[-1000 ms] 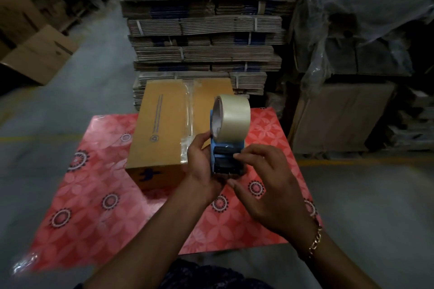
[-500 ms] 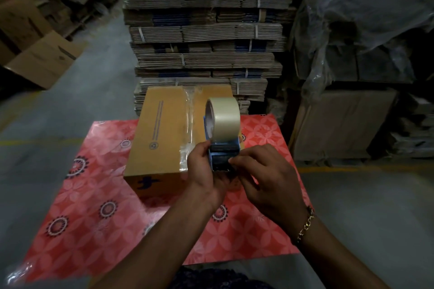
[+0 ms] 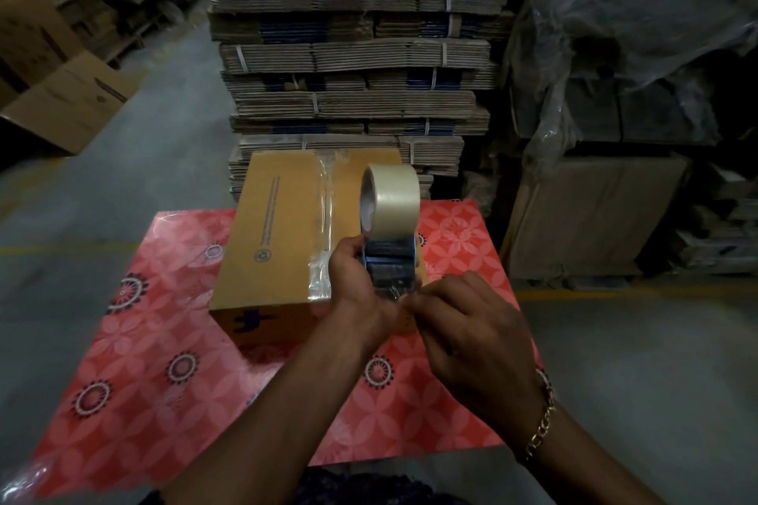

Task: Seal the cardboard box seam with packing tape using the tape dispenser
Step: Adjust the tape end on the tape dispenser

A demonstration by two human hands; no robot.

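The left hand (image 3: 352, 279) grips the tape dispenser (image 3: 389, 254) above the near right corner of the box (image 3: 279, 234), which sits on the red table (image 3: 164, 381). The right hand (image 3: 463, 324) pinches the loose tape end (image 3: 396, 293). Risk: the thin film can slip free, fold onto itself, or crease before reaching the seam.

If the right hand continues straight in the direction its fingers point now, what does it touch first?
The right hand points left and slightly up, at the loose tape end under the tape dispenser. Just past that it would probably meet the left hand holding the dispenser, though depth is uncertain.
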